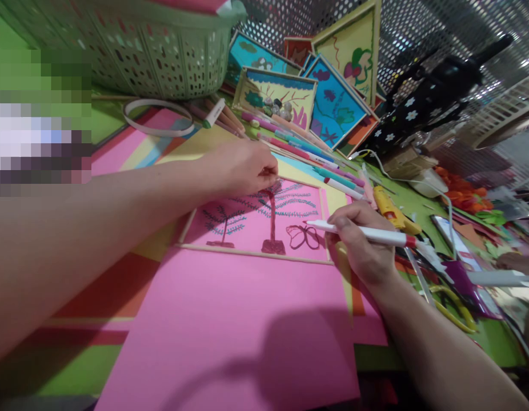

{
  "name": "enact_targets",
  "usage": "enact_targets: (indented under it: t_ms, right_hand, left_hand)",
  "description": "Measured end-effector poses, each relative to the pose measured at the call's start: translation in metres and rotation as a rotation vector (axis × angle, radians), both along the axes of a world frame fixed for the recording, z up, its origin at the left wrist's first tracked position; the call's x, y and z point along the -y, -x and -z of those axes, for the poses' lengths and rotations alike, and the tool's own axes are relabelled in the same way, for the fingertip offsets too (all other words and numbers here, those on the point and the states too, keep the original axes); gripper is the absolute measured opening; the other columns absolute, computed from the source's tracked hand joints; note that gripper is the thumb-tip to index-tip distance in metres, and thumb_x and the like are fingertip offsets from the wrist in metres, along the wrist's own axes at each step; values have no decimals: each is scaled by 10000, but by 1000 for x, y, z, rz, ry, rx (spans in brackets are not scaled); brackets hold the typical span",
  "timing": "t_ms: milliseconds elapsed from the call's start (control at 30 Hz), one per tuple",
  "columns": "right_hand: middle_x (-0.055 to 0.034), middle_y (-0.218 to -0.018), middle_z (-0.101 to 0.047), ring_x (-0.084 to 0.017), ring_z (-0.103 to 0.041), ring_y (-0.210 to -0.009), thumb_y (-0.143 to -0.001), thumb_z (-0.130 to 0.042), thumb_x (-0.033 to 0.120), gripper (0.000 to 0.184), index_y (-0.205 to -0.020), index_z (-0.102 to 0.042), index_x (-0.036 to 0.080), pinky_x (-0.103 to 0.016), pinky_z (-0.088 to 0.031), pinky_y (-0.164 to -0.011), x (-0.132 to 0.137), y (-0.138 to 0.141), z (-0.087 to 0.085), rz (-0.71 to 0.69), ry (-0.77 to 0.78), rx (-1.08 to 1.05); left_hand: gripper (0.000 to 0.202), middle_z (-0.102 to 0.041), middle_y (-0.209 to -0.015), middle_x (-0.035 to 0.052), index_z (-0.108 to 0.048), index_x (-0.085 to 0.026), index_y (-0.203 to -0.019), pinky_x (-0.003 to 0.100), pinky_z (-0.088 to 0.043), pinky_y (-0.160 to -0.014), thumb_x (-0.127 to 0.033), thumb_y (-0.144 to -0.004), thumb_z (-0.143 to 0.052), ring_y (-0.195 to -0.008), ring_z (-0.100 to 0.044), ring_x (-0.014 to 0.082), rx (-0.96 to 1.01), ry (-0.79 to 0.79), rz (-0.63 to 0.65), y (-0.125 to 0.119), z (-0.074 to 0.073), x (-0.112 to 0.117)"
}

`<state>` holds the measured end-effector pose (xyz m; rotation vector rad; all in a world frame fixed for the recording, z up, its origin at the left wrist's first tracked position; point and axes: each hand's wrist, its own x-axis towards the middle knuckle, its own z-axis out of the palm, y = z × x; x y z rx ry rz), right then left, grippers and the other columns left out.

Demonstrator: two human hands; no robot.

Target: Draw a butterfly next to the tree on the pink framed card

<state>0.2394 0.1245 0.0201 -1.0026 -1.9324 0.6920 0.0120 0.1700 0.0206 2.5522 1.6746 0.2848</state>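
My right hand [363,245] grips a white felt-tip marker [376,235] with a red end. The marker's dark red tip is at a butterfly outline [304,237] drawn on a pink sheet [230,319]. Thin wooden strips [256,253] frame the drawn part of the sheet. Inside the frame are a palm-like tree [272,220] with a brown trunk and teal fronds, and a smaller plant [224,225] at its left. My left hand [243,168] lies curled over the frame's far side, its fingertips close together by the treetop. What they hold, if anything, is hidden.
Several markers [299,149] lie beyond the drawing. Framed pictures [337,103] lean behind them, beside a green basket [161,54]. A tape-like ring [157,117] lies at the left. To the right are a yellow glue gun [388,208], yellow-handled scissors [455,311] and another person's hand [511,261].
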Motion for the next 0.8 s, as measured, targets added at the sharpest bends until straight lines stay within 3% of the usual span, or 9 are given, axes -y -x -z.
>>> enact_targets:
  t_ms: [800]
  right_hand:
    - [49,-487,-578,-75,-511,-400,-768,-576,220,147,-623,-586,199,-187,-405,-382,0,-1,0,-30,35,4]
  left_hand:
    - [314,-690,-903,70,-728,-145,-965,281,-364,-642,-265,-888,-448,-794,-581,196,21,13,4,0,1,-2]
